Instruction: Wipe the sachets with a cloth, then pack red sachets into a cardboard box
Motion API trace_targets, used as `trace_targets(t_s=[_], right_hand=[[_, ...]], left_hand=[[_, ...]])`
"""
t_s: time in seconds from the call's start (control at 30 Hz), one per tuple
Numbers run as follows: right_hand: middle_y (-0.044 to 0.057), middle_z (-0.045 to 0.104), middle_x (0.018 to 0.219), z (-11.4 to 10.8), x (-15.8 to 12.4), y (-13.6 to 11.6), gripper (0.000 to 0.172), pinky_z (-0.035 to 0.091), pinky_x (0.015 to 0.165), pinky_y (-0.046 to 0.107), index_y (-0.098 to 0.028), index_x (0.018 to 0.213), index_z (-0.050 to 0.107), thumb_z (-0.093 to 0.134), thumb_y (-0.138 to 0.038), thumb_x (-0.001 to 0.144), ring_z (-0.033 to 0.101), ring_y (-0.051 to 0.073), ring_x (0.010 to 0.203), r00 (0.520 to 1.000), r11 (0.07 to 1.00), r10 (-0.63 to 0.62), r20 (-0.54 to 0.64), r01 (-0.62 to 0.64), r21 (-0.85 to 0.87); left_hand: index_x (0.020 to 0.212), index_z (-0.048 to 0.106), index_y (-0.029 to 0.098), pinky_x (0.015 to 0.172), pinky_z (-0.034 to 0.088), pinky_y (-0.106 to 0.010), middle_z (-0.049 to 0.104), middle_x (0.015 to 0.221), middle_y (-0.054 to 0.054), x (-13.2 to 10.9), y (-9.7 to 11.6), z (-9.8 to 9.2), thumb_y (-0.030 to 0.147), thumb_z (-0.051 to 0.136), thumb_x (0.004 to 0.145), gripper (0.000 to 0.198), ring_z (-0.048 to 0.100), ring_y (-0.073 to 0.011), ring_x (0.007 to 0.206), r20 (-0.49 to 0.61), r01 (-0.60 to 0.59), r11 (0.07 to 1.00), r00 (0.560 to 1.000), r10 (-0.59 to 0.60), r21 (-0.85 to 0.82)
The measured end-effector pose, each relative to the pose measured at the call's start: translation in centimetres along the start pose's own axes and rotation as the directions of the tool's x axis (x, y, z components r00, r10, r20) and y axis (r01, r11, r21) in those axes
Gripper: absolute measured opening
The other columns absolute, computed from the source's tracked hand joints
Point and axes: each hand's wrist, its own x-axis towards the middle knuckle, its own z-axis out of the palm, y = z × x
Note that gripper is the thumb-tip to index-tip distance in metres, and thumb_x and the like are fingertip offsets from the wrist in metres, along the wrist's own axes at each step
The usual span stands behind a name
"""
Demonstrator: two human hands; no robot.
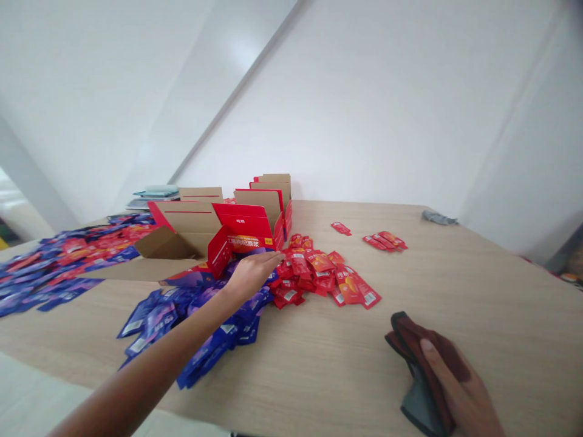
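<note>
My left hand reaches over the sachets with its fingers stretched out, their tips at the edge of the pile of red sachets. Nothing shows in its grasp. Blue-purple sachets lie heaped beneath my left wrist and forearm. At the lower right, my right hand is closed around a dark reddish-brown and grey object with black edges, held above the table. Its exact kind is unclear. An open red and brown cardboard box stands just beyond the blue-purple heap.
More open boxes stand in a row toward the wall. A wide spread of blue and red sachets covers the left side. Several red sachets lie apart on the wooden table. A crumpled grey item lies near the far right edge.
</note>
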Motion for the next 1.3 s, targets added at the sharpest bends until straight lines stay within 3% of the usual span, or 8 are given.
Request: trace_targets(t_s=[0.23, 0.37, 0.5, 0.6, 0.73, 0.9, 1.1, 1.3], right_hand=[[0.005, 0.080, 0.115, -0.1, 0.2, 0.3, 0.063, 0.060, 0.091, 0.038, -0.024, 0.119, 0.076, 0.071, -0.072, 0.078, 0.072, 0.035, 0.110, 1.000, 1.000, 0.014, 0.002, -0.014, -0.025], [0.005, 0.080, 0.111, -0.1, 0.2, 0.4, 0.062, 0.058, 0.097, 0.039, -0.025, 0.118, 0.076, 0.071, -0.073, 0.079, 0.072, 0.034, 0.109, 0.999, 0.998, 0.045, 0.000, -0.045, -0.036], [0.005, 0.079, 0.117, -0.1, 0.0, 0.1, 0.057, 0.056, 0.100, 0.035, -0.025, 0.119, 0.076, 0.071, -0.068, 0.082, 0.070, 0.033, 0.115, 0.999, 1.000, -0.015, 0.042, 0.016, -0.016], [0.004, 0.079, 0.117, 0.0, 0.1, -0.1, 0.057, 0.057, 0.097, 0.035, -0.025, 0.120, 0.076, 0.071, -0.068, 0.082, 0.071, 0.032, 0.114, 0.998, 0.999, -0.032, 0.060, 0.033, -0.018], [0.004, 0.080, 0.114, 0.1, 0.1, -0.2, 0.058, 0.060, 0.089, 0.032, -0.025, 0.117, 0.077, 0.072, -0.069, 0.079, 0.073, 0.031, 0.108, 0.998, 0.999, -0.033, 0.055, 0.033, -0.001], [0.004, 0.080, 0.112, 0.2, 0.1, -0.5, 0.055, 0.061, 0.081, 0.029, -0.024, 0.118, 0.076, 0.072, -0.066, 0.081, 0.074, 0.029, 0.105, 0.996, 0.999, -0.043, 0.076, 0.041, 0.021], [0.005, 0.078, 0.117, 0.3, 0.1, -0.7, 0.057, 0.058, 0.089, 0.032, -0.025, 0.119, 0.074, 0.070, -0.069, 0.082, 0.071, 0.030, 0.111, 0.991, 0.998, -0.026, 0.133, 0.017, 0.064], [0.007, 0.078, 0.114, 0.3, -0.7, -1.8, 0.049, 0.054, 0.098, 0.039, -0.024, 0.113, 0.074, 0.070, -0.064, 0.086, 0.071, 0.030, 0.109, 0.961, 0.989, -0.112, 0.252, 0.084, 0.121]], left_hand=[[0.130, 0.067, 0.017, 0.100, 0.058, -0.035, 0.075, 0.128, -0.011, 0.3, 0.4, 1.0, 0.012, 0.049, 0.102, 0.033, 0.072, -0.0223, 0.116, 0.031, -0.036, 0.999, 0.999, 0.036, 0.012], [0.131, 0.065, 0.018, 0.100, 0.056, -0.034, 0.075, 0.127, -0.010, 2.4, 1.0, 1.5, 0.016, 0.049, 0.106, 0.030, 0.072, -0.0213, 0.116, 0.050, -0.067, 0.998, 0.997, 0.066, 0.012], [0.133, 0.063, 0.017, 0.100, 0.053, -0.036, 0.073, 0.131, -0.012, 4.8, 2.1, 3.2, 0.015, 0.053, 0.104, 0.030, 0.069, -0.0241, 0.122, 0.080, -0.073, 0.997, 0.994, 0.070, 0.026], [0.120, 0.069, 0.017, 0.093, 0.054, -0.034, 0.077, 0.118, -0.010, 5.8, 3.2, 4.8, 0.015, 0.060, 0.100, 0.021, 0.073, -0.0237, 0.110, 0.130, -0.073, 0.997, 0.989, 0.068, 0.033], [0.105, 0.072, 0.017, 0.081, 0.055, -0.031, 0.079, 0.098, -0.008, 5.8, 4.2, 6.0, 0.028, 0.070, 0.097, 0.013, 0.075, -0.0227, 0.091, 0.193, -0.062, 0.998, 0.980, 0.055, 0.031], [0.113, 0.073, 0.017, 0.086, 0.055, -0.033, 0.079, 0.103, -0.011, 5.9, 3.9, 5.7, 0.046, 0.067, 0.098, 0.032, 0.074, -0.0248, 0.099, 0.203, -0.050, 0.999, 0.978, 0.046, 0.015], [0.104, 0.075, 0.017, 0.082, 0.054, -0.031, 0.078, 0.092, -0.010, 6.5, 4.2, 4.7, 0.050, 0.055, 0.104, 0.038, 0.073, -0.0229, 0.092, 0.127, -0.065, 0.998, 0.990, 0.064, 0.004], [0.092, 0.070, 0.016, 0.072, 0.050, -0.031, 0.071, 0.077, -0.008, 9.7, 7.5, 3.0, 0.043, 0.040, 0.108, 0.043, 0.068, -0.0209, 0.075, 0.039, -0.179, 0.983, 0.983, 0.180, -0.033]])
